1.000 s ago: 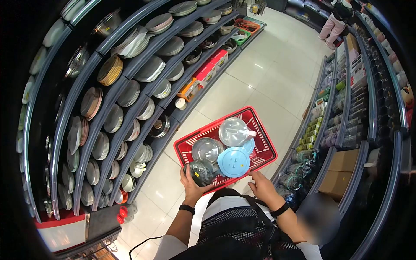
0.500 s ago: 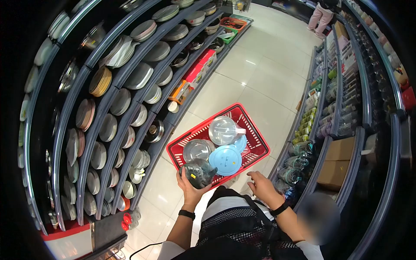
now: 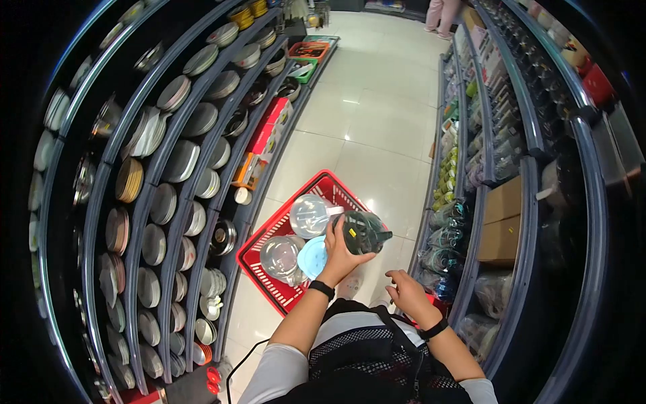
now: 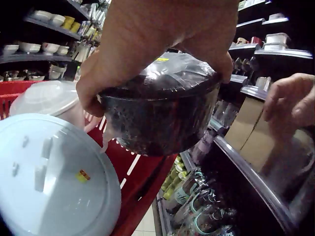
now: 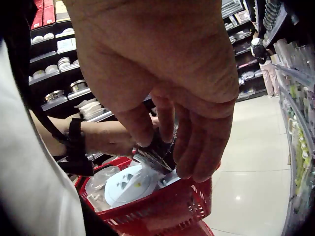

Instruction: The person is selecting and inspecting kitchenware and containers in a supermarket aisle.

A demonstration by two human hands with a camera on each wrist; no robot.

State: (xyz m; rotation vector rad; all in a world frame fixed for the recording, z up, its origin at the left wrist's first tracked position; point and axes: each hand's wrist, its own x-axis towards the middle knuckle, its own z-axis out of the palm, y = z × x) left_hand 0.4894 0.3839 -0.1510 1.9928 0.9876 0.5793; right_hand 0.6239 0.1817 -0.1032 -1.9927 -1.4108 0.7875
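I see pale glossy floor tiles running up an aisle between dark grey shelves, with stacked plates at left and brown cardboard boxes at right. The red plastic basket sits centre frame, holding two clear containers and a round pale blue lid. My left hand grips a dark round pot in clear wrap over the basket's right part, hiding some of it; the lid is partly covered too. My right hand is empty, fingers loosely bent. At the top edge, a person in pink trousers is cut off. Wrapped goods lower right are too blurred to identify.
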